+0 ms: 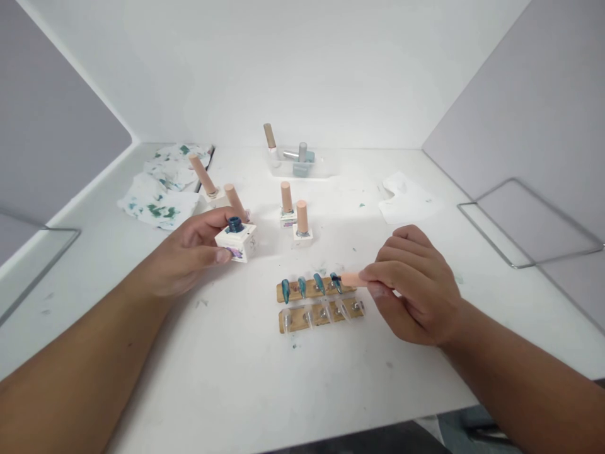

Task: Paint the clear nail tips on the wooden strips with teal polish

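Observation:
My left hand (pixel 196 249) grips an uncapped white nail polish bottle (pixel 237 243), its neck smeared with dark teal polish. Pinched in my right hand (pixel 416 284) is the nail polish brush (pixel 354 279), held by its peach cap handle. The bristles touch a teal-painted false nail (pixel 336 284) near the right end of the back wooden strip (pixel 311 291). Further teal nails, one of them (pixel 285 291) at the left end, stand on that strip. In front lies a second wooden strip (pixel 297 320) bearing several clear false nails (pixel 309 315).
Capped polish bottles (pixel 302 224) stand behind the strips and beside my left hand. Paint-stained tissues (pixel 163 195) lie at the back left, a white tissue (pixel 406 198) at the right. A clear tray (pixel 302 167) holds more bottles. Wire stands (pixel 513 265) flank both sides.

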`<action>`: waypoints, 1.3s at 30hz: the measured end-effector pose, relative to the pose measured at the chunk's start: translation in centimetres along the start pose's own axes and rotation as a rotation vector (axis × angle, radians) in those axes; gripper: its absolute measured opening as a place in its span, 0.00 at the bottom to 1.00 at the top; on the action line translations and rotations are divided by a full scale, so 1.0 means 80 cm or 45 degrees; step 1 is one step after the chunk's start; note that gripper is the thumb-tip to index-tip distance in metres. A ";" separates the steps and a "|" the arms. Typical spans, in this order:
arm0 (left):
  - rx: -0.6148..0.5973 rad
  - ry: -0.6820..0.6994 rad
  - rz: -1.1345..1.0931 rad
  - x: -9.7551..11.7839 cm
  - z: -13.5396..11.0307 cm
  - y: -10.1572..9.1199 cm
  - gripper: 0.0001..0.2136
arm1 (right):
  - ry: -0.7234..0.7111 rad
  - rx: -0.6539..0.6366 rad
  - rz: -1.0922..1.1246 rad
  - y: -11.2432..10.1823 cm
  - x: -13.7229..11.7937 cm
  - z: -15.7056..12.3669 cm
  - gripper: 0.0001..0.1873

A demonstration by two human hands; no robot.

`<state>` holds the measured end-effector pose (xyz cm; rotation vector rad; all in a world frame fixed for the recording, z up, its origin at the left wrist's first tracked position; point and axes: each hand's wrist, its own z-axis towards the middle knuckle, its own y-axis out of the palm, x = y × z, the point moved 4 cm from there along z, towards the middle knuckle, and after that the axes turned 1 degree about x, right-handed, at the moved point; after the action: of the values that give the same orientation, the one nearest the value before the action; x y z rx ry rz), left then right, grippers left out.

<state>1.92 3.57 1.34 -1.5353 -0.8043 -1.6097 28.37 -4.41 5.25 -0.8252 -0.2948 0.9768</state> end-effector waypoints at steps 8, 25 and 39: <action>-0.004 -0.003 -0.035 -0.005 0.000 -0.001 0.14 | -0.086 -0.020 0.073 -0.003 -0.004 0.002 0.07; 0.014 -0.003 0.005 -0.006 0.000 -0.002 0.14 | 0.051 0.040 0.076 -0.007 0.006 -0.001 0.07; 0.070 -0.049 -0.010 -0.007 -0.001 -0.004 0.14 | 0.045 -0.002 0.152 -0.005 0.006 -0.003 0.06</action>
<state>1.56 3.73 0.84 -1.5299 -0.8697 -1.5552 29.04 -4.27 5.33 -0.8684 -0.2175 1.0722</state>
